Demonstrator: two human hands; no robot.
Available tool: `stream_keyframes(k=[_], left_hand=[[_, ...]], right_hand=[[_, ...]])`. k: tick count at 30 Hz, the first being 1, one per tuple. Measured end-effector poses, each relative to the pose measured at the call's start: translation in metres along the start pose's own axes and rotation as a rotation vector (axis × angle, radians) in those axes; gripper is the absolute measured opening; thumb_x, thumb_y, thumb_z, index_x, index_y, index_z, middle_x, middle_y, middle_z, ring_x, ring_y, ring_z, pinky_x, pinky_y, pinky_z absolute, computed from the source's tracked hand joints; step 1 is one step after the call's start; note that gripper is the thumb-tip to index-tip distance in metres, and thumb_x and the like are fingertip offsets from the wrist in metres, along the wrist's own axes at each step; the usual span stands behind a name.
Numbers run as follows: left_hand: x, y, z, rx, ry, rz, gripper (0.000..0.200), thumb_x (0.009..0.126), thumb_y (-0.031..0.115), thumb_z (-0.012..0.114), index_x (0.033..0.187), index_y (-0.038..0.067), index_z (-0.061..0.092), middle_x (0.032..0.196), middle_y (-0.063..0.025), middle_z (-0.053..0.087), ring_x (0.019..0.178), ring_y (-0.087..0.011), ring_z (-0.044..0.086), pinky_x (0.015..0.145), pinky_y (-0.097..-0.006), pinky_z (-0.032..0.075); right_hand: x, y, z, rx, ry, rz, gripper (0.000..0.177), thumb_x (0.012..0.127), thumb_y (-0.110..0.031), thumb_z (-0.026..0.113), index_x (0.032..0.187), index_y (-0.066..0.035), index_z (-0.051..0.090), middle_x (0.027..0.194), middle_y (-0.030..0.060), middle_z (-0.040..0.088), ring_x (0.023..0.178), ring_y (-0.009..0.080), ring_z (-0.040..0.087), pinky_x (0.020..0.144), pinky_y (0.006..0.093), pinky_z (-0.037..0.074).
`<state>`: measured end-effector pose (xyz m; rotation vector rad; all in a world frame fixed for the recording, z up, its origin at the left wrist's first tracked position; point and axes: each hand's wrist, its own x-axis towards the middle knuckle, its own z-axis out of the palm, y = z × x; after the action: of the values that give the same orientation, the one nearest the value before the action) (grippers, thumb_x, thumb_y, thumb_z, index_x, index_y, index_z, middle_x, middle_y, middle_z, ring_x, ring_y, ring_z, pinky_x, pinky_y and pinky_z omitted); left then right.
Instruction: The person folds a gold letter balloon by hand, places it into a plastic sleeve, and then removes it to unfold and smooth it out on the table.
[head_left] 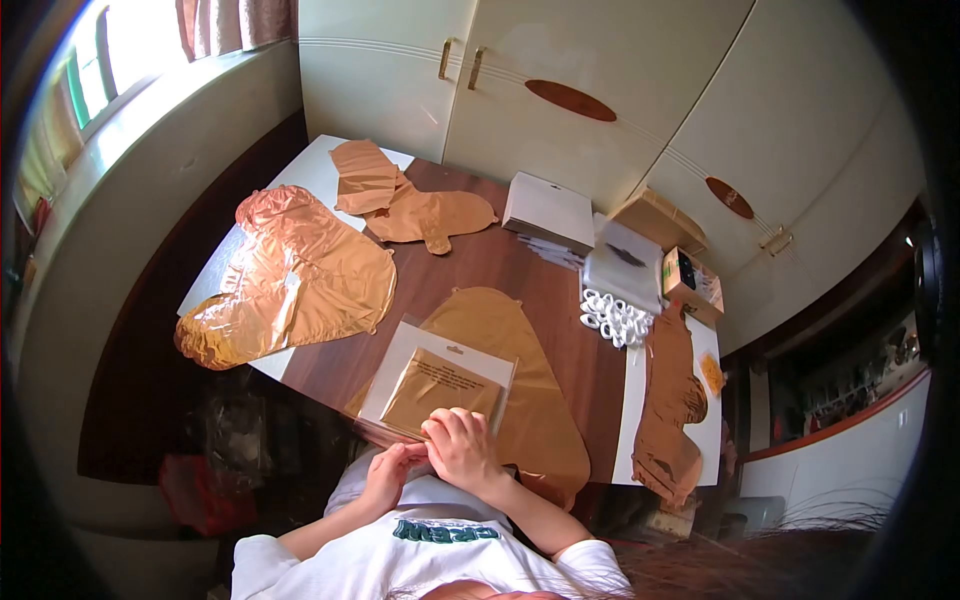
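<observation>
A clear packet with a folded gold foil balloon inside lies at the near edge of the brown table. My right hand rests on the packet's near edge, fingers curled and gripping it. My left hand is just below the table edge, fingertips touching the packet's near corner next to my right hand. Under the packet lies a flat gold foil balloon.
A crinkled rose-gold foil balloon lies at the left, more flat foil balloons at the back and at the right edge. White boxes, a pile of white ribbon pieces and a small carton stand near cream wardrobe doors.
</observation>
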<state>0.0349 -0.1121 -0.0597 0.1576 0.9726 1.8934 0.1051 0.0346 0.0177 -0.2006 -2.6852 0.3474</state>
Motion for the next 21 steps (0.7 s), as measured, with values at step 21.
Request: stream_keyframes(k=[21], left_hand=[[0.018,0.121,0.042,1.823,-0.328,0.895,0.038,0.071,0.029,0.074,0.104,0.012,0.065,0.108,-0.0078,0.062,0.105,-0.0255,0.059,0.083,-0.0389,0.048]], right_hand=[[-0.023,0.056,-0.012,-0.079,-0.058,-0.057,0.048,0.072,-0.037,0.074,0.114,-0.017,0.062,0.119,0.0033,0.058,0.115,0.0262,0.051,0.096,0.043,0.041]])
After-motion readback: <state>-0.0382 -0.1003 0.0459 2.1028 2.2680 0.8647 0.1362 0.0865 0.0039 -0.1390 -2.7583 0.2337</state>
